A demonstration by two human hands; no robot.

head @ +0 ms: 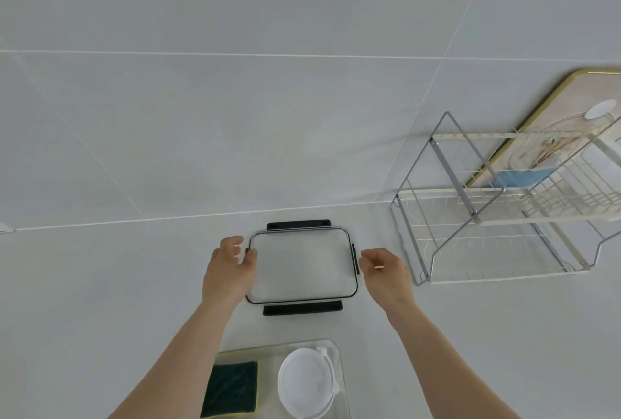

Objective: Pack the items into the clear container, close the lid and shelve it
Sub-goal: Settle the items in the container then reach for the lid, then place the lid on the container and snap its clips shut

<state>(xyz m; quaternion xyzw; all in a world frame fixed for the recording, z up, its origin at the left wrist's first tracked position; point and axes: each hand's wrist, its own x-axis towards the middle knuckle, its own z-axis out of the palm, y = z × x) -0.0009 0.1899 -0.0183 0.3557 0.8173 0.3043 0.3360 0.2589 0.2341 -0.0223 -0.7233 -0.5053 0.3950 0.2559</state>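
A clear rectangular lid (pixel 302 267) with black clasps on its sides lies flat on the white counter near the wall. My left hand (pixel 228 267) grips its left edge, thumb over the rim. My right hand (pixel 383 270) is at the right edge, with loosely curled fingertips just reaching the right clasp. Closer to me stands the clear container (pixel 339 361), cut off by the bottom of the frame. Inside it lie a green and yellow sponge (pixel 232 388) on the left and a round white plastic piece (pixel 305 385) on the right.
A two-tier wire rack (pixel 497 217) stands on the counter at the right, its lower shelf bare. On its upper tier rest a clear tub and something blue (pixel 524 176). A gold-framed board (pixel 551 106) leans behind it. The tiled wall rises behind the lid.
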